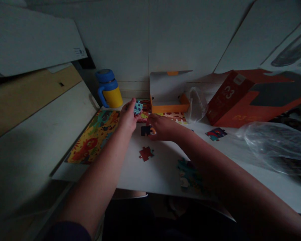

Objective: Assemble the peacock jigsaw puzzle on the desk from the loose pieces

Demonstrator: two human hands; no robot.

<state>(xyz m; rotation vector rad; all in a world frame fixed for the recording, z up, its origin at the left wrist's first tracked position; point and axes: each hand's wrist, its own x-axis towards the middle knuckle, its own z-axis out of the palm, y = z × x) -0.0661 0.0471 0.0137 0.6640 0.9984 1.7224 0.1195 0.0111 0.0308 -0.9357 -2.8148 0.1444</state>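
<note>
Well, at your far left a jigsaw [92,137] lies flat on the white worktop [160,174], its yellow and red picture facing up and apparently assembled, probably set to that side to leave the middle open. Behind it, a blue-and-yellow mug [112,95] stands back by the wall, well clear of your arms. Your left hand [126,117] is raised, pinching a blue piece [138,107] up off the worktop, perhaps so its pattern can be seen. Your right hand [163,127] is just beside it, not touching, and reaches down onto a dark piece [144,131]; you can't tell from this view whether it grips the piece or only presses it. Below them, a red piece [145,153] lies alone on the bare surface, likely spread out to stay easy to see, and nearer you a teal cluster of pieces [189,175] sits dim in your right arm's shadow. Behind your hands, an orange box [169,108] stands open, with colourful pieces [175,116] in front of it. Further right come a clear bag [195,105], a loose dark piece [216,134], an orange carton [235,100] and a second bag [273,147], likely left out there to stay out of your way.
</note>
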